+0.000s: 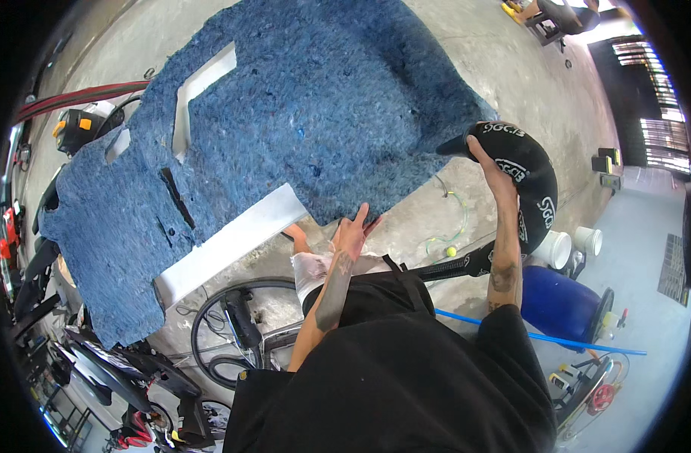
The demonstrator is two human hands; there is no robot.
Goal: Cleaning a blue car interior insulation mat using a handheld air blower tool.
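Before me a large blue felt car-carpet mat (322,107) is spread out, with several cut-outs in it. A white flat surface (238,249) shows beneath its near edge and through some openings. My left hand (352,235) pinches the mat's near edge, one digit on top and others partly hidden below. In my right hand (495,170) is a thick black hose (540,175) in a printed sleeve, curving back towards my waist. Its flat black nozzle (454,147) points left, at the mat's right-hand corner.
A blue plastic drum (560,303) and white buckets (553,249) stand on my right. On my left are a coiled black hose (195,334), motorcycle parts (107,368) and a black-and-yellow machine (76,130). A person (569,16) sits on a stool at the far right.
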